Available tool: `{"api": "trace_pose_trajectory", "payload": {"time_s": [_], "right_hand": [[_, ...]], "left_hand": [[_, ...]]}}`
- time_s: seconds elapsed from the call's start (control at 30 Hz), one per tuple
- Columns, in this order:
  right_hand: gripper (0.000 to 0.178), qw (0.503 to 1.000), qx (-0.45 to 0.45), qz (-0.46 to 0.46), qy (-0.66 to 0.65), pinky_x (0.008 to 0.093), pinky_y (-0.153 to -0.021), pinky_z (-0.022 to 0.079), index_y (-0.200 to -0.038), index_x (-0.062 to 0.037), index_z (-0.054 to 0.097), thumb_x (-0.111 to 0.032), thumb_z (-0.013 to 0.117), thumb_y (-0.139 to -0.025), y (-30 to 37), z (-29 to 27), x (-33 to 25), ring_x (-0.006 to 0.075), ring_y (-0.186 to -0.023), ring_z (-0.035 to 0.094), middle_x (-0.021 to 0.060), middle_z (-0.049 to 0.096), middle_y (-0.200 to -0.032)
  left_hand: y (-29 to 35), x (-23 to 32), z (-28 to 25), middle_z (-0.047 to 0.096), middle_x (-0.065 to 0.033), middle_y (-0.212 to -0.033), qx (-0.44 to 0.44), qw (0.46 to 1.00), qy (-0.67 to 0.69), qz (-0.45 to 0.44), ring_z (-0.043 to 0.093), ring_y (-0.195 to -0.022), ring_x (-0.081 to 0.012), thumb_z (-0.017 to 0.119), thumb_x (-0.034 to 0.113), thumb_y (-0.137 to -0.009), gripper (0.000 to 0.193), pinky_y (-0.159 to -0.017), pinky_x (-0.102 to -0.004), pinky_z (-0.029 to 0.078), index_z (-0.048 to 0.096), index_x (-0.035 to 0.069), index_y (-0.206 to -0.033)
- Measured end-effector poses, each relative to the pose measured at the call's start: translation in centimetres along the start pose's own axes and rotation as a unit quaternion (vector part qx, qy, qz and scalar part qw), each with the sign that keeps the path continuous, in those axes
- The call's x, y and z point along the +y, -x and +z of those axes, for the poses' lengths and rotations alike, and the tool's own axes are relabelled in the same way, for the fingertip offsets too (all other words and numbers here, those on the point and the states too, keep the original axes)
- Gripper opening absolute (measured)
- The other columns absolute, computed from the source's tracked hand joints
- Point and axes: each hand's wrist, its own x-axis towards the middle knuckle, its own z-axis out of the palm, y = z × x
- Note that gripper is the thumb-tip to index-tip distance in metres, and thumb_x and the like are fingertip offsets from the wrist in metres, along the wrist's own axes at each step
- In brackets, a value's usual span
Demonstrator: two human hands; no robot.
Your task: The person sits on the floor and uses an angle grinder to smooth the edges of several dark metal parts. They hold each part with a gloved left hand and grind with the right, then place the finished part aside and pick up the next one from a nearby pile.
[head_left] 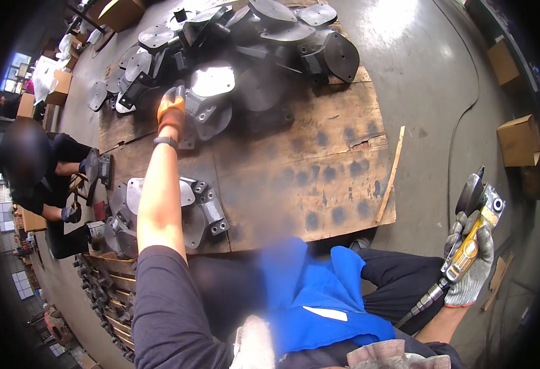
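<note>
My left hand (171, 109), in an orange glove with dark fingers, reaches across the wooden board (307, 197) to the pile of metal parts. Its fingers lie against the left side of a dark metal bracket (203, 115) with bolt holes; whether they grip it is hard to see against the dark metal. Above that bracket a round plate (213, 81) shines brightly. Out to the right, away from the board, my right hand (471, 255) in a grey knit glove is closed around a yellow angle grinder (466, 251), its disc pointing up and its hose fitting pointing down.
More plated metal parts (337, 58) are heaped at the board's far side, and a smaller group (205, 212) lies beneath my left forearm. A wooden strip (391, 175) lies along the right edge. Another person (42, 178) sits at the left. Cardboard boxes (519, 141) stand at right.
</note>
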Motion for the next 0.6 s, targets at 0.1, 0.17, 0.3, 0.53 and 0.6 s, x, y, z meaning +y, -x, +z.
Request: {"api": "trace_pose_trajectory", "payload": {"time_s": [0.1, 0.17, 0.3, 0.53, 0.6], "right_hand": [[0.043, 1.0, -0.006, 0.005, 0.001, 0.0423, -0.08, 0.059, -0.132, 0.0018, 0.048, -0.017, 0.056, -0.093, 0.2, 0.3, 0.0, 0.034, -0.1, 0.064, 0.0288, 0.058, -0.118], [0.043, 1.0, -0.019, 0.008, 0.022, 0.043, -0.081, 0.058, -0.131, 0.0014, 0.048, -0.017, 0.056, -0.093, 0.0, 0.1, -0.3, 0.0344, -0.101, 0.064, 0.0292, 0.058, -0.119], [0.044, 0.998, 0.032, -0.02, 0.051, 0.0439, -0.084, 0.057, -0.131, 0.0013, 0.048, -0.018, 0.057, -0.093, 0.1, -0.5, -0.6, 0.0353, -0.102, 0.063, 0.0287, 0.057, -0.12], [0.042, 0.999, 0.033, -0.009, -0.007, 0.0468, -0.091, 0.054, -0.125, 0.0089, 0.047, -0.009, 0.059, -0.089, 0.6, 2.2, 0.2, 0.0353, -0.106, 0.062, 0.0227, 0.064, -0.095], [0.043, 1.0, 0.01, -0.014, 0.014, 0.0445, -0.084, 0.057, -0.129, 0.0047, 0.047, -0.014, 0.058, -0.092, 0.4, 0.9, 0.2, 0.0348, -0.103, 0.063, 0.0268, 0.059, -0.112]], "left_hand": [[-3.2, -0.8, 2.2, 0.059, -0.0163, -0.13, -0.059, 0.998, -0.033, 0.006, 0.056, -0.121, -0.0308, 0.06, 0.04, -0.09, 0.051, -0.101, -0.0364, 0.042, 0.056, 0.008, -0.129], [-4.7, -0.9, 3.2, 0.057, -0.0168, -0.132, -0.072, 0.992, -0.089, -0.052, 0.056, -0.121, -0.0317, 0.06, 0.043, -0.09, 0.057, -0.102, -0.0374, 0.043, 0.051, 0.009, -0.134], [-1.9, 3.2, 6.3, 0.053, -0.0207, -0.135, -0.114, 0.963, -0.217, -0.114, 0.05, -0.126, -0.037, 0.056, 0.052, -0.088, 0.069, -0.104, -0.0401, 0.041, 0.047, 0.004, -0.137], [3.8, 3.1, 6.9, 0.068, -0.0212, -0.1, 0.098, 0.974, -0.191, -0.066, 0.066, -0.093, -0.0399, 0.062, 0.059, -0.079, 0.06, -0.079, -0.0441, 0.053, 0.06, 0.008, -0.11], [5.7, 2.1, 8.6, 0.069, -0.0186, -0.092, 0.176, 0.96, -0.215, -0.046, 0.067, -0.084, -0.0391, 0.068, 0.057, -0.074, 0.057, -0.073, -0.0433, 0.054, 0.059, 0.007, -0.098]]}}
